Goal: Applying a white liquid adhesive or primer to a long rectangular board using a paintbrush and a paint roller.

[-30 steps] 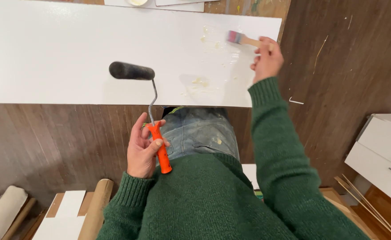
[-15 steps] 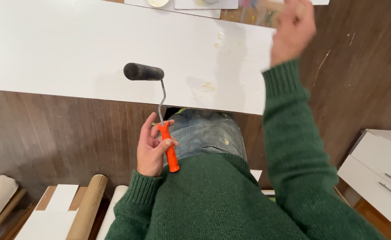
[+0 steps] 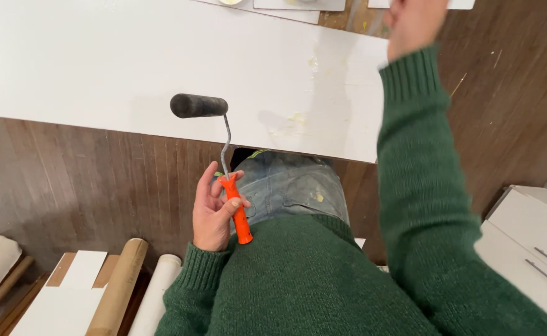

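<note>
My left hand point(image 3: 212, 216) is shut on the orange handle point(image 3: 241, 221) of a small paint roller. Its thin metal stem rises to a black roller head point(image 3: 199, 106), which lies on the near edge of a large white board point(image 3: 99, 62). Pale yellowish smears point(image 3: 295, 121) mark the board to the right of the roller. My right hand point(image 3: 413, 22), in a green sleeve, is raised past the far right corner of the board. It is blurred and cut by the top edge, so I cannot see whether it holds anything.
The board lies on a dark wooden floor. Cardboard and paper rolls point(image 3: 119, 286) and a white panel point(image 3: 68, 298) lie at the lower left. A white drawer unit point(image 3: 528, 249) stands at the right. Pale sheets point(image 3: 298, 5) lie beyond the board.
My right hand, which held a small brush over the board's right corner, has lifted away up and past the far edge. The roller in my left hand has stayed nearly where it was.
</note>
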